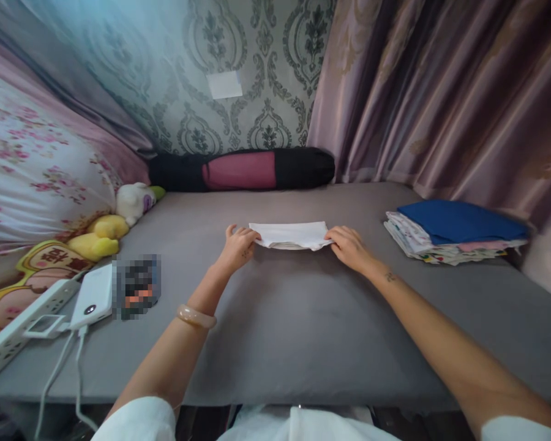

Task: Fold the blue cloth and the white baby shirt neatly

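A white folded cloth point(291, 234), perhaps a garment, is stretched between my two hands above the middle of the grey bed surface point(303, 331). My left hand point(239, 246) pinches its left end, thumb and fingertips at the near corner. At the opposite end, my right hand point(349, 246) is closed on the right near corner. The cloth's layers show along its near edge, which sags a little in the middle. Off to the right lies a stack of folded clothes point(459, 236) with a blue piece on top, apart from my right hand.
A black and pink long bag point(239, 170) lies against the wall. Plush toys point(101, 234) line the left side. Nearby are a white power bank point(92, 297), a power strip point(32, 327), cables point(80, 373) and a blurred-out item point(138, 286). Curtains point(441, 92) hang at the right.
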A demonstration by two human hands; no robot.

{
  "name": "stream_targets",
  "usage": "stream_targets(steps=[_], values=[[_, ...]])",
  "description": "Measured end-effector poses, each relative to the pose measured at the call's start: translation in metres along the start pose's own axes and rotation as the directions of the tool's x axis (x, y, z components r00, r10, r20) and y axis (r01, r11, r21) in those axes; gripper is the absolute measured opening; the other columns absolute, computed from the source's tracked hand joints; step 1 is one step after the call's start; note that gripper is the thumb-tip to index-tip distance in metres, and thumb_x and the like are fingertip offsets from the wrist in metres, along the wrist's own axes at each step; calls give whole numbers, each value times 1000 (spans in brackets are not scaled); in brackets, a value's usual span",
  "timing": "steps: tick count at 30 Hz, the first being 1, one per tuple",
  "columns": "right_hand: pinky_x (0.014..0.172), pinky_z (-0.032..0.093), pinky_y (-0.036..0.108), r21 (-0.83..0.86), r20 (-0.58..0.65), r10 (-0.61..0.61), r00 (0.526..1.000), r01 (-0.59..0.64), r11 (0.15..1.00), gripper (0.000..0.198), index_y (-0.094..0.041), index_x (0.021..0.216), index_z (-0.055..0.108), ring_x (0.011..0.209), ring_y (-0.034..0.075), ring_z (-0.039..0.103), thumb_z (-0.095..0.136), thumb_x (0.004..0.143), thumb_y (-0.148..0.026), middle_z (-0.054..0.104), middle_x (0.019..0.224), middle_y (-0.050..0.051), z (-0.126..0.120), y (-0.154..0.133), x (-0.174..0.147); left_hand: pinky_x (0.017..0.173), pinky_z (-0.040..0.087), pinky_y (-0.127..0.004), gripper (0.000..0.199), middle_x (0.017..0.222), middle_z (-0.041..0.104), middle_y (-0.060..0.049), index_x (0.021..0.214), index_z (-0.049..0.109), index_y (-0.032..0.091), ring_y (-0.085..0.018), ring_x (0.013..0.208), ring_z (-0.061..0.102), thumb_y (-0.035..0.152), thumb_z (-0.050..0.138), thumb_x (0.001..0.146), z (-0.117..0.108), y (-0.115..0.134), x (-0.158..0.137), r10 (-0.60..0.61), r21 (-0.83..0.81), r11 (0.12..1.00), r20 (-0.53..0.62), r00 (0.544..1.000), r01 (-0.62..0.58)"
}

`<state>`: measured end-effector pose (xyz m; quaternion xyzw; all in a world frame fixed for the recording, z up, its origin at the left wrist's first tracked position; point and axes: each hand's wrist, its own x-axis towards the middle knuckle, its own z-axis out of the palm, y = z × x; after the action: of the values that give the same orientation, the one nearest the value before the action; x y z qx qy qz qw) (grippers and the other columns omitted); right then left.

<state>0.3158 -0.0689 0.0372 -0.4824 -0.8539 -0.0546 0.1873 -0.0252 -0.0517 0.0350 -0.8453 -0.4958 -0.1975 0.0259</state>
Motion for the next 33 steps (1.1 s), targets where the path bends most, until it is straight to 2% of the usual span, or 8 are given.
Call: stream_targets(steps=[6, 10, 13, 17, 21, 25, 29, 33], values=[[84, 37, 32, 27, 101, -23, 995, 20, 999, 28, -18, 100, 61, 96, 22, 51, 44, 83, -5, 62, 103, 7, 12, -8, -22, 110, 20, -49, 37, 105, 67, -5, 100, 63, 26, -21, 101, 57, 8, 41, 76, 13, 3, -19, 8, -12, 1000, 110, 994, -6], [84, 37, 31, 29, 164, -16, 986, 11, 1000, 32, -18, 101, 61, 96, 20, 52, 44, 79, -2, 62, 105, 7, 15, -11, -31, 109, 21, -51, 39, 106, 66, -6, 98, 63, 26, -22, 103, 57, 7, 42, 72, 12, 6, -29, 1, -21, 1000, 186, 983, 3], [84, 37, 30, 13, 205, 45, 978, -48, 999, 29, -19, 93, 63, 93, 19, 55, 48, 73, -3, 64, 99, 5, 10, -15, -27, 108, 22, -52, 31, 100, 67, -5, 89, 65, 24, -22, 97, 59, 11, 44, 71, 6, 10, -29, -29, -46, 998, 213, 977, 39], [84, 38, 30, 2, 206, 140, 969, -143, 990, 21, -20, 79, 65, 88, 19, 58, 47, 79, -8, 67, 87, 4, 9, -27, -3, 102, 30, -47, 22, 91, 69, -5, 83, 65, 23, -22, 92, 61, 17, 44, 79, 9, 25, -12, -114, -47, 991, 170, 979, 124], [94, 38, 32, 29, 112, 182, 977, -186, 982, 29, -15, 106, 64, 107, 21, 56, 43, 87, -13, 65, 111, 9, 26, -48, 33, 99, 34, -44, 27, 112, 67, -8, 105, 62, 22, -23, 108, 58, 21, 41, 88, 30, 49, 17, -205, -33, 978, 46, 978, 206], [110, 25, 42, 14, 145, 183, 972, -187, 982, 43, -9, 133, 48, 135, 25, 35, 36, 93, -20, 46, 142, 15, 51, -65, 60, 107, 28, -49, 37, 137, 53, -11, 125, 51, 18, -25, 129, 44, 21, 38, 91, 54, 65, 43, -226, -23, 974, 53, 973, 228], [114, 16, 50, 8, 188, 200, 962, -205, 979, 50, -5, 140, 40, 141, 27, 23, 29, 95, -22, 36, 149, 16, 68, -70, 71, 112, 20, -56, 45, 147, 42, -14, 135, 44, 16, -28, 140, 29, 23, 32, 93, 71, 65, 56, -226, 16, 974, 89, 970, 225], [115, 13, 49, 15, 210, 224, 952, -232, 973, 52, -6, 143, 38, 142, 25, 21, 25, 97, -26, 33, 151, 14, 77, -68, 72, 115, 16, -54, 49, 148, 41, -13, 139, 43, 14, -27, 142, 26, 29, 25, 96, 83, 63, 55, -227, 63, 973, 93, 969, 222]])
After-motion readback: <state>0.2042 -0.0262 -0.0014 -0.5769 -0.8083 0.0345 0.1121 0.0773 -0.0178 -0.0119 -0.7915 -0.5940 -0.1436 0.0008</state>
